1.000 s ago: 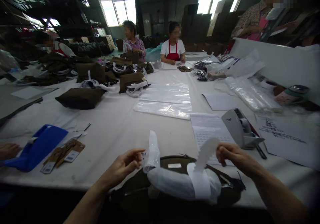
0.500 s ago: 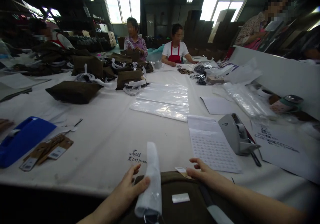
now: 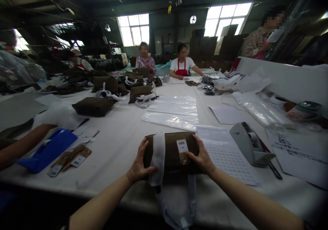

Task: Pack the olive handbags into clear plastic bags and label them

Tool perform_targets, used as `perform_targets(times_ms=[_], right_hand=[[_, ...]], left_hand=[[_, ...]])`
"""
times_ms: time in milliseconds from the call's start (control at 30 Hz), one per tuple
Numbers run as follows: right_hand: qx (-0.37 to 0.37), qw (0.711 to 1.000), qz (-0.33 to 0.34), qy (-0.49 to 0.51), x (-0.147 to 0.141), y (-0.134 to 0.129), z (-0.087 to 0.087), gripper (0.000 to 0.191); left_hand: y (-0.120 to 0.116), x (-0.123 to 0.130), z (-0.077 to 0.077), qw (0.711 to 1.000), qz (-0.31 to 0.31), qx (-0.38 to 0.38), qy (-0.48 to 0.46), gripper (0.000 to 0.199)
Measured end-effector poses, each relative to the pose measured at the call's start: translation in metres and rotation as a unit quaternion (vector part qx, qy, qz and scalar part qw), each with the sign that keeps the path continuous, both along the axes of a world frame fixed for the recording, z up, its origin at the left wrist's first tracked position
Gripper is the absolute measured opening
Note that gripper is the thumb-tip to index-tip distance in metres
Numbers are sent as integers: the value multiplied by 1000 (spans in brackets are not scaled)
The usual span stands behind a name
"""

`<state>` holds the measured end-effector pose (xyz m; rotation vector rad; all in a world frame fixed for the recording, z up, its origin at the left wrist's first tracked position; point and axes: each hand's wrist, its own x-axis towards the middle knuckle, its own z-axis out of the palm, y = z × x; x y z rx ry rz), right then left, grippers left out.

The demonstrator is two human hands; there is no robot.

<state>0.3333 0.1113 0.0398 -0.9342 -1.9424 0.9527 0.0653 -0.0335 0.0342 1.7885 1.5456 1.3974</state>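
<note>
A dark olive bag is held between my two hands above the table's near edge. My left hand grips its left end, thumb on the near side beside a white wrapped strip that runs over the bag. At the right end my right hand holds the bag, its thumb against a brown tag with a white barcode label. Pale straps hang from the bag toward me. Just beyond it lie clear plastic bags.
On the left are a blue tape dispenser, brown tags and another person's arm. Printed sheets and a grey tape dispenser lie right. Olive bags are piled farther back; several people are around the table.
The bag has come up and forward, and both hands now hold its ends. Its tag now faces me. At left, another person's arm reaches farther in, with white wrapping. The view has tilted up.
</note>
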Motion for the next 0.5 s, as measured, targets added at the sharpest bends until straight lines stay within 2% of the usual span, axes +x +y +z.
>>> perform_targets(times_ms=[100, 167, 267, 367, 433, 500], right_hand=[[62, 998, -25, -8, -2, -23, -38, 74], [74, 996, -39, -28, 2, -40, -46, 73], [72, 994, -62, -56, 7, -54, -43, 71], [76, 992, -75, -71, 3, -50, -37, 66], [121, 986, -73, -86, -2, -43, -33, 56], [224, 966, -29, -124, -8, -36, -27, 44]], left_hand=[[-17, -2, -34, 1000, -1, 8, 18, 86], [-28, -1, -41, 1000, -7, -5, 17, 86], [-36, 1, -36, 1000, -14, -23, 14, 80], [-35, 6, -25, 999, 24, 7, 27, 66], [-33, 12, -17, 993, 65, 57, 77, 64], [-28, 21, -7, 974, 73, 114, 184, 65]])
